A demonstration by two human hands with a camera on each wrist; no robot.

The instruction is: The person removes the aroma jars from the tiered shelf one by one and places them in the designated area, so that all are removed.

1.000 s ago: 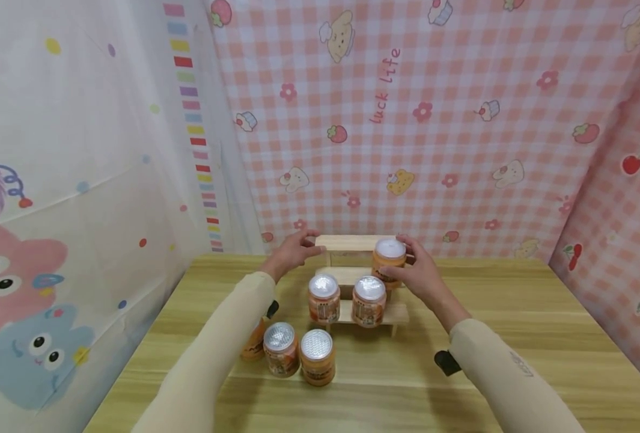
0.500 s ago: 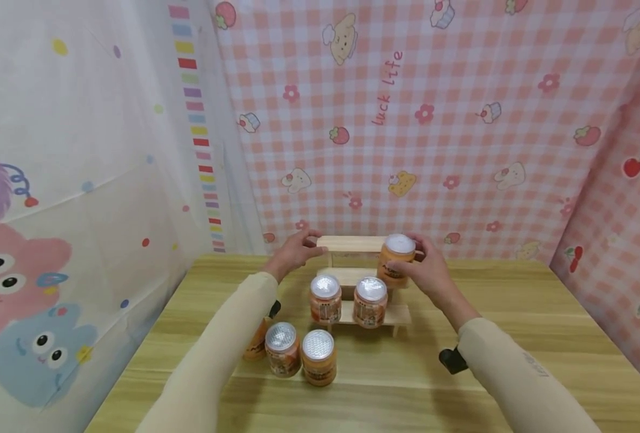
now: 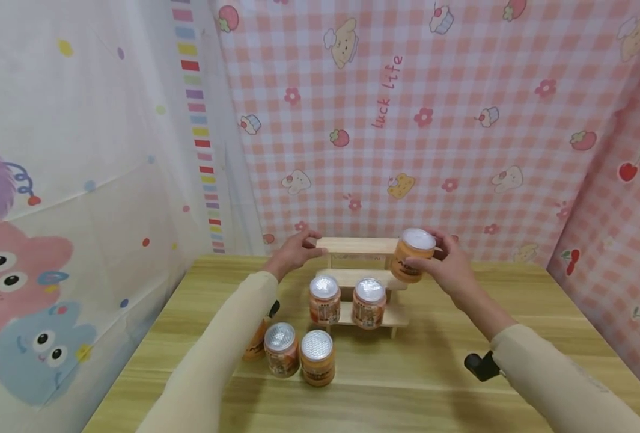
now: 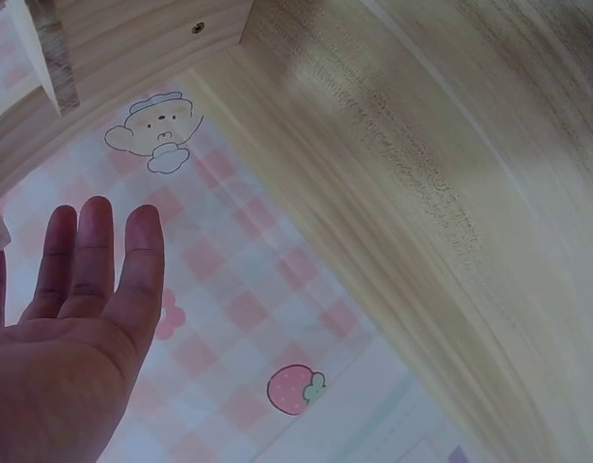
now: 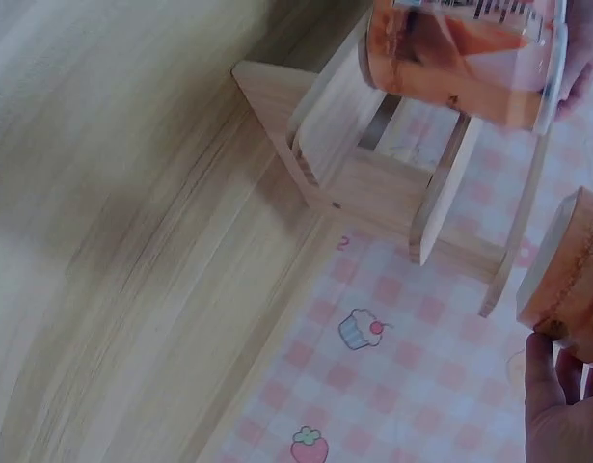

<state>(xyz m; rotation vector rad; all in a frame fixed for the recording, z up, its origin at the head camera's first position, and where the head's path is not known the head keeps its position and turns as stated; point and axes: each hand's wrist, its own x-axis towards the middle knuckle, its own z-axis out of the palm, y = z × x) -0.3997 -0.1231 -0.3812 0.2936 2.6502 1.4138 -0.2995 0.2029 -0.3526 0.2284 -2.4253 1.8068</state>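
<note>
My right hand (image 3: pixel 449 264) grips an orange jar (image 3: pixel 414 264) with a silvery lid, slightly tilted at the right end of a three-tier wooden stand (image 3: pixel 360 245). In the right wrist view, fingertips (image 5: pixel 542 362) curve around the lower part of this jar (image 5: pixel 566 275). My left hand (image 3: pixel 296 249) is at the left end of the top tier, thumb in front and fingers behind, pinching the plank. From the left wrist, the other fingers of that hand (image 4: pixel 84 328) stretch out beside the stand. Two similar jars, a left one (image 3: pixel 324 299) and a right one (image 3: pixel 369 302), stand on the lowest tier.
Left of the stand's front, on the wood-grain table (image 3: pixel 406 391), are a front jar (image 3: pixel 318 359), a middle jar (image 3: pixel 282 350) and one partly hidden by the left sleeve (image 3: pixel 255 343). A pink checked cloth (image 3: pixel 433 150) hangs right behind the table.
My right hand has carried its jar rightward and slightly up, from over the middle tier to the stand's right end, tilting it. The left hand stays at the top tier.
</note>
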